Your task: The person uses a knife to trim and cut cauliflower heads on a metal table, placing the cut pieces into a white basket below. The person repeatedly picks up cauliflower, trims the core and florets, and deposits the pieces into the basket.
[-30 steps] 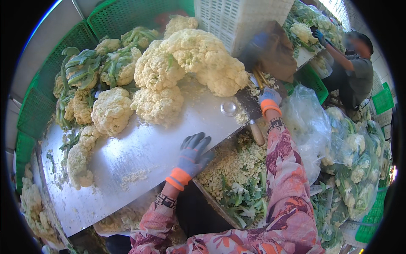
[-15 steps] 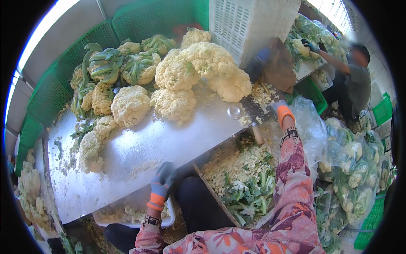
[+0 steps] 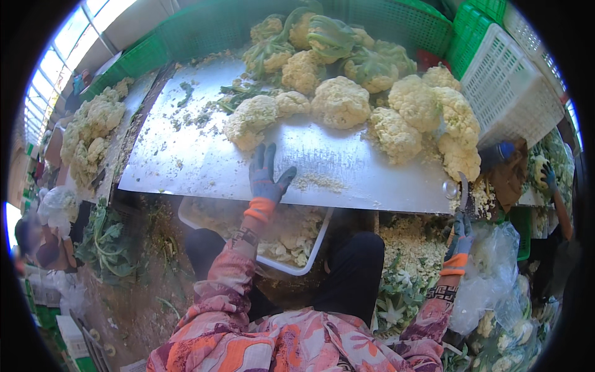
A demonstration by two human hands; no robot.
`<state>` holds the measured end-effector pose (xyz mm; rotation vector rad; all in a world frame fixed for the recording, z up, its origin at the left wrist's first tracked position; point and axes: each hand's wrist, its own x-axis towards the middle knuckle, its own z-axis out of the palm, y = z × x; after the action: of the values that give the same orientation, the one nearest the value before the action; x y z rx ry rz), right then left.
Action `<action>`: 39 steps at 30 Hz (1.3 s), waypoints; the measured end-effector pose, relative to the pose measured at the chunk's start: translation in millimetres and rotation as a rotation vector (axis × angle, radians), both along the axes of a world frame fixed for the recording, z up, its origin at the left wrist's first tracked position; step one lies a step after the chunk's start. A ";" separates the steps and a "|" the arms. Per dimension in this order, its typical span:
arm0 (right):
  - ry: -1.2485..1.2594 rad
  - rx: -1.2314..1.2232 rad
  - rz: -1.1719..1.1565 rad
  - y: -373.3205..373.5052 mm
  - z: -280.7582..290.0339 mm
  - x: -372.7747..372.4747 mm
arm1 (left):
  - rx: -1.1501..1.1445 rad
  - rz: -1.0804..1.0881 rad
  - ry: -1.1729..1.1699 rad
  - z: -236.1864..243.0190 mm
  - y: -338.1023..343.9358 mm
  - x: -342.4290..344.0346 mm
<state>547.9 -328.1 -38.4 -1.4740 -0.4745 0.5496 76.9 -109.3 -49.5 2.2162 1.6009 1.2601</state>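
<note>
My left hand (image 3: 268, 180), in a grey glove with an orange cuff, reaches over the steel worktop (image 3: 186, 155) with fingers spread, just below a cream cauliflower (image 3: 248, 121). At the worktop's front right, my right hand (image 3: 458, 239) grips a knife (image 3: 463, 191) with its curved blade pointing up. A small round metal object (image 3: 450, 189) lies beside the blade. More cauliflowers (image 3: 341, 102) are heaped along the back, some wrapped in green leaves.
Green crates (image 3: 403, 25) and a white crate (image 3: 502, 80) border the worktop. A white tray (image 3: 300, 270) of pieces sits beneath. Trimmings (image 3: 409, 248) and plastic-bagged cauliflower (image 3: 514, 335) lie at right. Another cauliflower pile (image 3: 93, 136) is at left. Co-workers appear left (image 3: 46, 242) and right (image 3: 561, 214).
The view has swung leftward and straightened. My left hand has come forward toward the cauliflowers with fingers spread. My right hand now holds the knife upright; earlier it lay by the loose handle.
</note>
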 end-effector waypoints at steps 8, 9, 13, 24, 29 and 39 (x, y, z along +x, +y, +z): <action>0.331 0.002 0.386 127.3 21.8 -216.0 | -0.281 0.536 0.392 42.7 106.8 -40.2; 0.342 -0.022 0.450 136.9 17.0 -230.9 | -0.396 0.541 0.374 49.0 114.9 -42.1; 0.269 0.000 0.536 159.6 -4.0 -242.2 | -0.364 0.369 0.043 21.5 150.8 -76.0; 0.225 -0.016 0.571 174.3 -23.8 -253.4 | 0.109 0.283 0.006 -4.6 100.7 -57.3; 0.168 -0.035 0.581 175.7 -33.9 -258.2 | 0.262 -0.020 0.270 -2.1 56.7 -45.8; -0.154 -0.161 0.504 179.0 -53.7 -254.7 | 0.277 -0.157 0.248 -24.5 36.2 -21.2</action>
<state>293.2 -149.2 -92.1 -1.5594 -0.9549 0.8889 55.7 -73.2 -74.0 2.7025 1.3591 1.2717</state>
